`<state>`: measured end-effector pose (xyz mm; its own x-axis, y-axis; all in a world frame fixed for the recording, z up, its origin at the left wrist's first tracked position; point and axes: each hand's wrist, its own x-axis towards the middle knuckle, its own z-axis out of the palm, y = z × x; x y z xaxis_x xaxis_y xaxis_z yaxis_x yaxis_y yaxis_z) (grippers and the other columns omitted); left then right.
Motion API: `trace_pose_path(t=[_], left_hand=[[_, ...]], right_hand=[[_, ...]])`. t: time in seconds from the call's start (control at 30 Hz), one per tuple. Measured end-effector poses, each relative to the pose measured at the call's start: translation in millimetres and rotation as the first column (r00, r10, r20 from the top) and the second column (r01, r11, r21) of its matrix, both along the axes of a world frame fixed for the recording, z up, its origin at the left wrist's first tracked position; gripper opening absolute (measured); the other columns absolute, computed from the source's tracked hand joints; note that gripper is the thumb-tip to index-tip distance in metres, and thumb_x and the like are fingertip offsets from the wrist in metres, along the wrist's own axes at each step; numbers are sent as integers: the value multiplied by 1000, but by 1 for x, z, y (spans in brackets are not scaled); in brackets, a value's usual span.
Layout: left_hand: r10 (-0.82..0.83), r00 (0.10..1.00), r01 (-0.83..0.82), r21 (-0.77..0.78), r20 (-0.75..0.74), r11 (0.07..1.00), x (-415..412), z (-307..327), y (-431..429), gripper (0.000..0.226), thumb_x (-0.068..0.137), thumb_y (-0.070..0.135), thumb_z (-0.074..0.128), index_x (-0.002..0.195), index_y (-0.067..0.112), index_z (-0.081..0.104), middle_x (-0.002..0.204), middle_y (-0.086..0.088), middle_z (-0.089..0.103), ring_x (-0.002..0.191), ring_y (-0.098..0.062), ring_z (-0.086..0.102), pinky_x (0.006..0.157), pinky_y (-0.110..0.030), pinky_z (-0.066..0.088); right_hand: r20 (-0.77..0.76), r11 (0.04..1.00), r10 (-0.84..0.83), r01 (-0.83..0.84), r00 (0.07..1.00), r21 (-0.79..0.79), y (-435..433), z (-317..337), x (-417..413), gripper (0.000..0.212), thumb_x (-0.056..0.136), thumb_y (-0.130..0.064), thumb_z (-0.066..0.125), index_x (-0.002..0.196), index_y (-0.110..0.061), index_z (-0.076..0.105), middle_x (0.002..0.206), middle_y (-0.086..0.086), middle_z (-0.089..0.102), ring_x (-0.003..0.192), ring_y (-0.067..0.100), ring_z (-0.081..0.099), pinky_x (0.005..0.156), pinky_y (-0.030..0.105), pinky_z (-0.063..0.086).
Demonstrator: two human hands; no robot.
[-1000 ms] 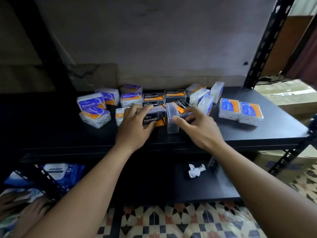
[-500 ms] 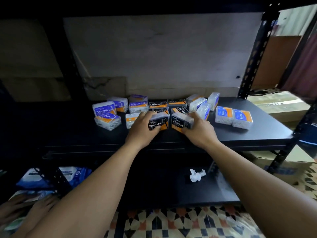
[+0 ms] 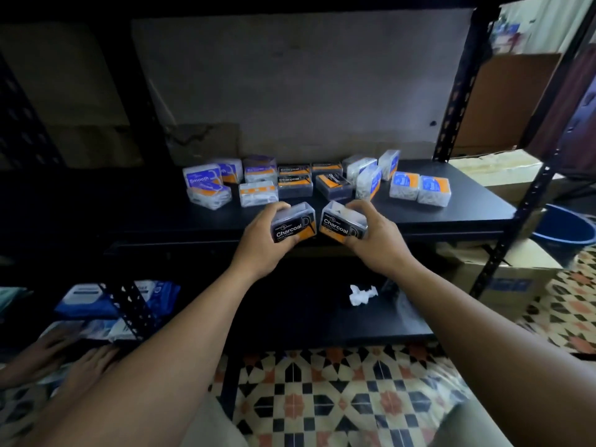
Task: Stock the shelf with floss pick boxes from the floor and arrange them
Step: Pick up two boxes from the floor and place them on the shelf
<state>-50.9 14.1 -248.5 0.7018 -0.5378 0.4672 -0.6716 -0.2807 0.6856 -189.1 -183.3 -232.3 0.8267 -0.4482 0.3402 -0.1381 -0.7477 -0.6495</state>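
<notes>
Now my left hand clamps one Charcoal box; just right of it, my right hand clamps the other Charcoal box. Both hover over the shelf front edge, long axes sideways, the unsorted boxes beyond, patterned floor below.

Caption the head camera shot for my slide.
Both hands hold black-and-orange Charcoal floss boxes, left and right, above black shelf.

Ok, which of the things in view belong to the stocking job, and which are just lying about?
Job:
left hand holding a Charcoal box
right hand holding another Charcoal box
loose boxes on the shelf

Lying about:
crumpled tissue
wipes packs
blue bucket
cardboard carton
</notes>
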Motion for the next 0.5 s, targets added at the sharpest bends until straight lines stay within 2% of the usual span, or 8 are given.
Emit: trace_pose_path(t=[0.17, 0.3, 0.5], left_hand=[[13, 998, -7, 87, -61, 996, -30, -45, 23, 46, 73, 33, 81, 104, 39, 48, 104, 7, 58, 89, -11, 60, 74, -33, 53], [-15, 991, 51, 267, -135, 962, -45, -92, 31, 63, 79, 33, 78, 133, 38, 48, 109, 6, 50, 97, -11, 56, 81, -26, 47], [29, 954, 121, 475, -297, 872, -51, -173, 36, 67, 80, 23, 78, 141, 32, 50, 104, 1, 47, 106, -17, 50, 91, -24, 39]], right_hand=[[-77, 999, 20, -22, 997, -28, 8, -41, -26, 54, 76, -20, 72, 117, -44, 45, 106, -1, 59, 94, 22, 58, 82, 39, 51], [-271, 997, 67, -71, 960, -6, 11, -93, -40, 54, 79, -20, 70, 122, -41, 45, 109, 2, 56, 97, 25, 57, 83, 40, 51], [-565, 996, 92, -81, 820, 45, 17, -179, -59, 60, 83, -17, 70, 138, -29, 47, 111, 5, 50, 104, 28, 55, 85, 31, 45]])
